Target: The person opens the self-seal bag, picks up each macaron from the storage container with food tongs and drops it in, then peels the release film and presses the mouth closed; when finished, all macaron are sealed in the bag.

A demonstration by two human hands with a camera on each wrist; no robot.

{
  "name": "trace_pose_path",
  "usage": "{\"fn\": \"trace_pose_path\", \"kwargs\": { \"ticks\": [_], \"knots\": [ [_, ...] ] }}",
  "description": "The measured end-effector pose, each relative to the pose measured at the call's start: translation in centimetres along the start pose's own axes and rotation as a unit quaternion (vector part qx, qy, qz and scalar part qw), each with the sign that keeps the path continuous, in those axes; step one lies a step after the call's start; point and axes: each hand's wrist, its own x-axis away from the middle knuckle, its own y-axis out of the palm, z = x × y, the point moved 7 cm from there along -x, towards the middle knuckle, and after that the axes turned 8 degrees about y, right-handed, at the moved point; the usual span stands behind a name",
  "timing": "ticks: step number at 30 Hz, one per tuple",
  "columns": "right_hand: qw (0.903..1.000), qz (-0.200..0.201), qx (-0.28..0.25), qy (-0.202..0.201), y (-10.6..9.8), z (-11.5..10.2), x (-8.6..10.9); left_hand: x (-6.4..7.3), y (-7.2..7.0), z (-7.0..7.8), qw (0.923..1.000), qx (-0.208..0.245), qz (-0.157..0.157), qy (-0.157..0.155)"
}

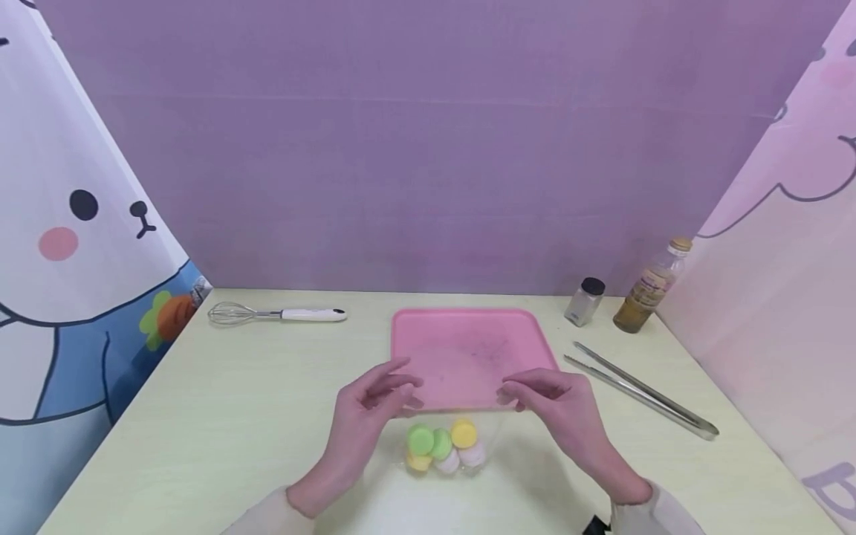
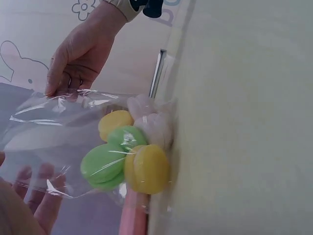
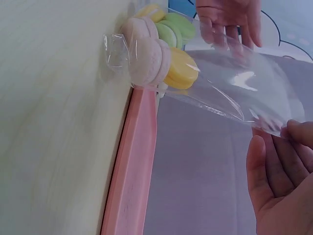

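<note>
A clear plastic bag (image 2: 44, 132) of macarons stands upright, its bottom on the table before me. Inside are green macarons (image 1: 421, 439), yellow macarons (image 1: 464, 433) and pale pink macarons (image 1: 472, 454). My right hand (image 1: 558, 405) pinches the bag's upper edge between thumb and fingers, as the right wrist view shows. On the other side, my left hand (image 1: 364, 416) has its fingers loosely extended at the bag. Through the film its fingertips show in the left wrist view; whether they touch it is unclear. A pink tray (image 1: 468, 349) lies just behind the bag.
A whisk (image 1: 277, 315) lies at the back left of the table. To the right are metal tongs (image 1: 642, 390), with a black-capped shaker jar (image 1: 585, 302) and a corked bottle (image 1: 650, 290) behind them. Purple cloth (image 1: 401, 186) hangs along the back.
</note>
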Motion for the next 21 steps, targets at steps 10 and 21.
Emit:
{"fn": "trace_pose_path", "kwargs": {
  "ticks": [10, 21],
  "knots": [
    [0.9999, 0.007, 0.002, 0.011, -0.1, -0.3, 0.2, -1.2, -0.3, 1.8, 0.9963, -0.064, 0.027, 0.050],
    [0.9998, 0.003, -0.012, -0.015, -0.7, -0.9, 0.1, -1.8, -0.6, 2.0, 0.9976, -0.033, -0.022, 0.057]
  ]
}}
